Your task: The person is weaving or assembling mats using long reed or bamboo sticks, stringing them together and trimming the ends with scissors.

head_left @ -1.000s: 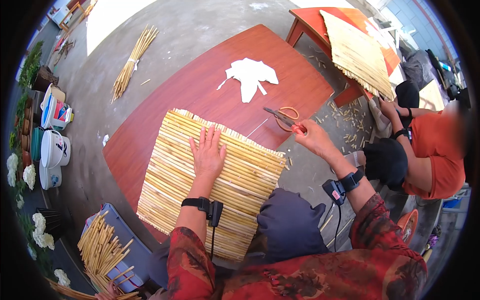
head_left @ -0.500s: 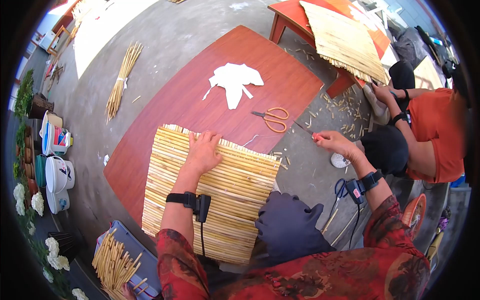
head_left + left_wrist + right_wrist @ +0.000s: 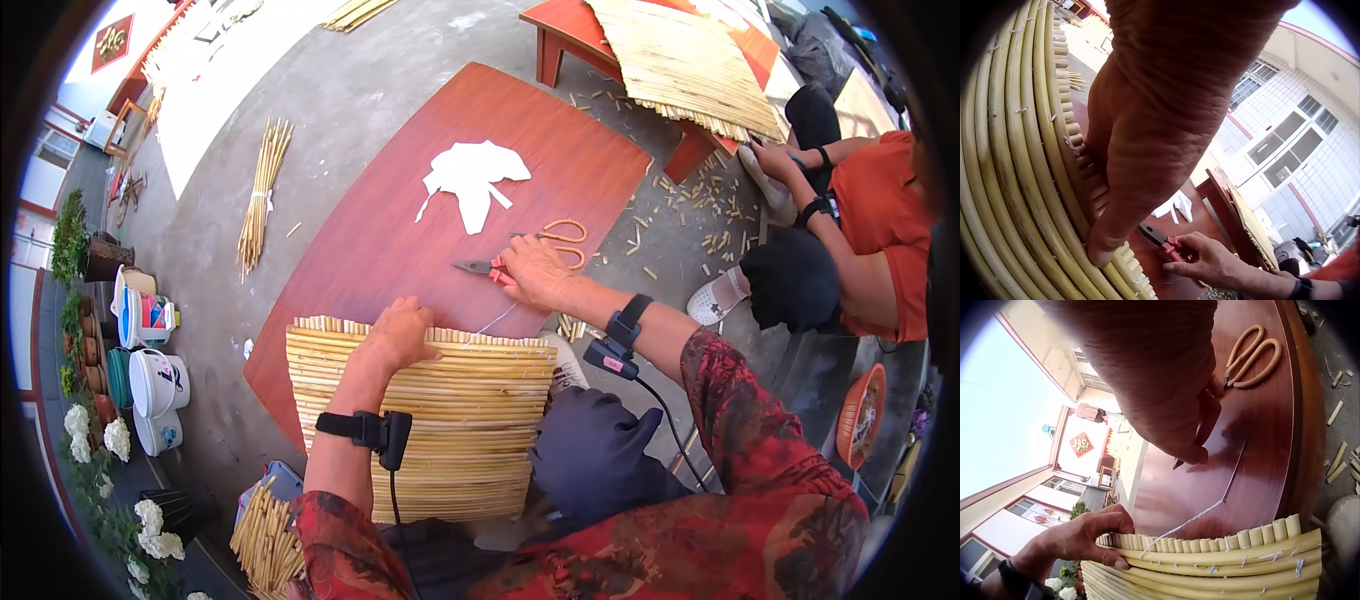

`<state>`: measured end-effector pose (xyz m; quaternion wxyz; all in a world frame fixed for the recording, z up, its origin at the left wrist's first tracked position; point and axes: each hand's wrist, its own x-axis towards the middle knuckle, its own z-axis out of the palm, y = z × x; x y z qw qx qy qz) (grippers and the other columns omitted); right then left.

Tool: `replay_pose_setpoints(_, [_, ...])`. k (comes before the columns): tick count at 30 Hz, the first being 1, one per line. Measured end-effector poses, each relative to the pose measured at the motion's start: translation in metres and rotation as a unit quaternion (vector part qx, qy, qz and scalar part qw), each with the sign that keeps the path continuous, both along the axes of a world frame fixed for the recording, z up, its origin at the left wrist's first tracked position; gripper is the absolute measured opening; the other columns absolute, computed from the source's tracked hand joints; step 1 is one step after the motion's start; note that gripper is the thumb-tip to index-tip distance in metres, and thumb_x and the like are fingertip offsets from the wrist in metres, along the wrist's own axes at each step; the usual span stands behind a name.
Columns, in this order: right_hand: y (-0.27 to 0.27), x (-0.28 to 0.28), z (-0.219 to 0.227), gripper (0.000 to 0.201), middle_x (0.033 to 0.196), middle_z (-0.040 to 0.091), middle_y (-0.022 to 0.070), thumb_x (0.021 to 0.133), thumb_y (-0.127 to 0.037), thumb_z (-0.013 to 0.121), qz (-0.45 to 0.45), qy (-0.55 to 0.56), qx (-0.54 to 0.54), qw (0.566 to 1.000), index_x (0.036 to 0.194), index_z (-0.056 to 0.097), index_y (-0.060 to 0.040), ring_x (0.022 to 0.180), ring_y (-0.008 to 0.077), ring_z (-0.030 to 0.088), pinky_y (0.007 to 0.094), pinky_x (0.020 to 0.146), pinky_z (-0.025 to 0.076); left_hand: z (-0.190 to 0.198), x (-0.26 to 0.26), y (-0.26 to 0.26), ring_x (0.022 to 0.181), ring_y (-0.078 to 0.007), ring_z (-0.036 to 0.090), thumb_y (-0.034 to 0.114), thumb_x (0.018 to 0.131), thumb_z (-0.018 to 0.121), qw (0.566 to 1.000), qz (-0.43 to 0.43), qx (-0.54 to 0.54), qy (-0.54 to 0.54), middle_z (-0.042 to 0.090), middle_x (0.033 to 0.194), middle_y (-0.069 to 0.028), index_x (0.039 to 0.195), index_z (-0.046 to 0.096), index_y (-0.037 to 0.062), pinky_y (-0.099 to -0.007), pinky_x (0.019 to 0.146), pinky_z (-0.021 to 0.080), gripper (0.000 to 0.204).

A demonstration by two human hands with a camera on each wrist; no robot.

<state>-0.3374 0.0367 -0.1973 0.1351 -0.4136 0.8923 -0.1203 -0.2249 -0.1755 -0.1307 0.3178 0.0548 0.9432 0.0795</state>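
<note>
My left hand (image 3: 403,335) grips the far edge of a mat of tied reed stalks (image 3: 450,415), thumb on the near face and fingers behind the edge. The mat leans up in front of my knee. In my right hand (image 3: 540,272) are pliers with red handles (image 3: 478,267), held low over the red tabletop (image 3: 400,215), their dark jaws pointing left. Beyond that hand lie scissors with tan loop handles (image 3: 568,235). In the right wrist view a white thread (image 3: 1191,519) runs from the mat's edge to a thin needle (image 3: 1235,469) on the table.
A white cloth (image 3: 472,180) lies mid-table. To the right sits another person (image 3: 880,230) beside a second table with a larger reed mat (image 3: 680,70). Cut stalk pieces (image 3: 690,200) litter the floor. Left are a reed bundle (image 3: 265,195), buckets (image 3: 158,382) and stacked stalks (image 3: 268,540).
My right hand has swung left with the pliers, from beside the table to over its top. My left hand has shifted from the mat's face onto its edge, and the mat has tipped up.
</note>
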Motion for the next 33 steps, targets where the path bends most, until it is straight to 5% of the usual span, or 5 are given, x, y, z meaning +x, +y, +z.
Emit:
replay_pose_setpoints(9, [-0.005,0.018,-0.001,0.026,0.097,0.054,0.0122,0.075,-0.006,0.054,0.071,0.059,-0.119,0.989,0.100,0.058,-0.0046,0.098,0.0284,0.052,0.0404,0.083,0.040,0.042,0.055,0.007,0.081,-0.0360,0.059,0.027,0.071,0.070,0.994,0.077,0.074,-0.032,0.062,0.079,-0.0191,0.097,0.057,0.0052,-0.0420,0.071,0.045,0.036])
replay_pose_setpoints(11, [-0.005,0.025,0.013,0.033,0.105,0.057,0.0135,0.075,-0.005,0.054,0.200,-0.142,-0.157,0.957,0.108,0.058,-0.0054,0.097,0.0297,0.056,0.0410,0.082,0.043,0.055,0.069,0.018,0.079,-0.0363,0.059,0.026,0.072,0.069,0.993,0.078,0.086,-0.005,0.061,0.077,-0.0175,0.096,0.057,0.0058,-0.0413,0.069,0.045,0.033])
replay_pose_setpoints(17, [0.004,0.056,0.125,0.037,0.118,0.054,0.0118,0.081,-0.006,0.054,0.300,-0.323,-0.014,0.898,0.118,0.052,-0.0060,0.111,0.0275,0.050,0.0361,0.094,0.039,0.104,0.102,0.048,0.079,-0.0358,0.058,0.023,0.075,0.066,0.994,0.050,0.077,0.063,0.061,0.080,-0.0169,0.097,0.055,0.0057,-0.0422,0.069,0.045,0.030])
replay_pose_setpoints(28, [0.024,0.117,0.260,0.027,0.098,0.057,0.0150,0.082,-0.016,0.060,0.414,-0.122,-0.176,0.885,0.105,0.055,-0.0024,0.092,0.0327,0.056,0.0420,0.078,0.044,0.239,0.182,0.102,0.079,-0.0354,0.056,0.015,0.074,0.066,0.957,0.111,0.030,0.268,0.057,0.082,-0.0167,0.089,0.053,0.0018,-0.0401,0.068,0.044,0.025])
replay_pose_setpoints(33, [0.041,0.136,0.330,0.023,0.085,0.060,0.0111,0.077,-0.018,0.065,0.366,-0.121,-0.146,0.911,0.093,0.059,-0.0022,0.081,0.0257,0.060,0.0352,0.069,0.047,0.284,0.224,0.130,0.080,-0.0371,0.055,0.017,0.075,0.062,0.942,0.132,0.027,0.308,0.056,0.081,-0.0177,0.084,0.048,0.0010,-0.0439,0.068,0.043,0.023])
